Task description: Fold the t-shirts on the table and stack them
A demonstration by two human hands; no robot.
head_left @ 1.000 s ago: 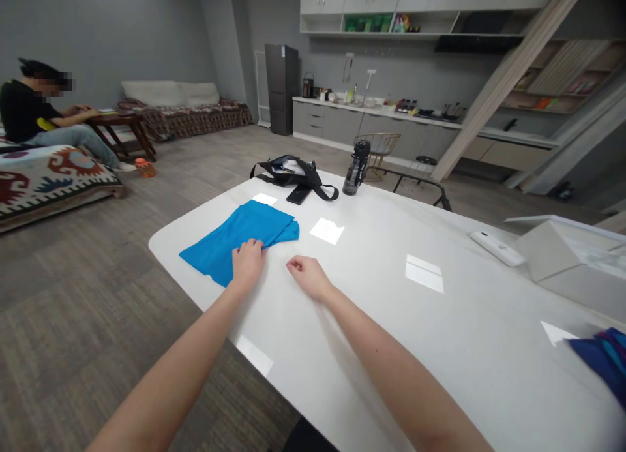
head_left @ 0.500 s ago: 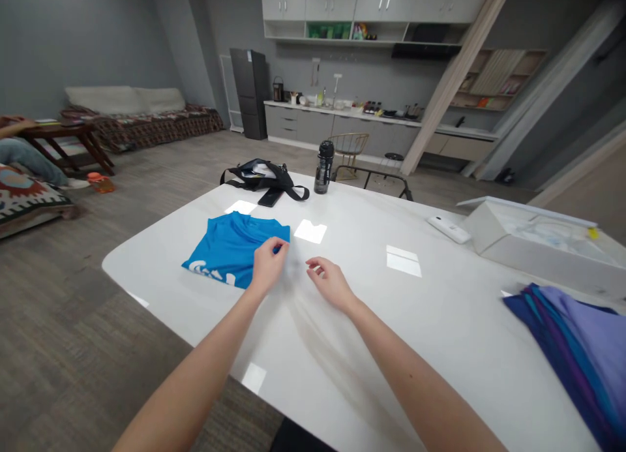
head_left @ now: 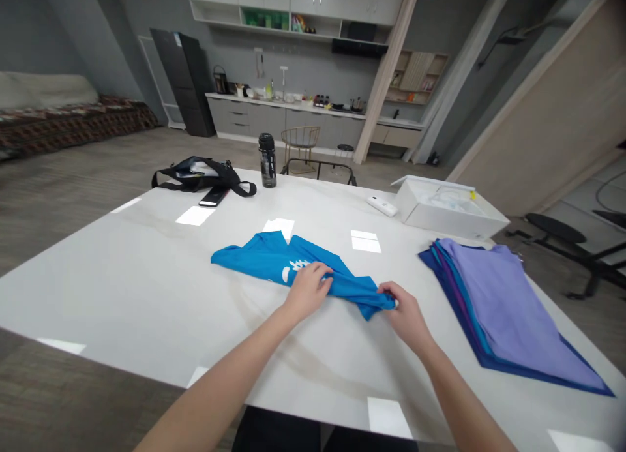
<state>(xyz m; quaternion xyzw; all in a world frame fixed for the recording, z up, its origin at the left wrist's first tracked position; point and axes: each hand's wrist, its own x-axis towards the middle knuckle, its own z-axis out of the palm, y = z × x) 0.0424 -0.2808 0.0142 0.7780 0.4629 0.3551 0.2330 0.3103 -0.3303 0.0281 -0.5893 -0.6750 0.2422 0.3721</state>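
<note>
A blue T-shirt [head_left: 264, 256] with a white print lies bunched and partly folded on the white table [head_left: 147, 295]. My left hand [head_left: 309, 290] is closed on its middle, beside the print, with the fingertips gripping the cloth. At the garment's right end, my right hand [head_left: 405, 314] pinches a gathered corner between thumb and fingers. To the right of that hand lies a stack of folded clothes [head_left: 508, 308], light purple on top, with blue, dark purple and navy layers showing along its left edge.
Toward the table's far side are a black bag [head_left: 215, 175], a phone [head_left: 214, 196] and a dark water bottle [head_left: 267, 162]. A white handheld device [head_left: 382, 206] lies by an open white box [head_left: 445, 207] behind the clothes stack. Chairs stand beyond the table.
My view has turned right. The T-shirt has shifted right across the table toward the clothes stack and become more bunched. My right hand, earlier apart from it, now grips its end.
</note>
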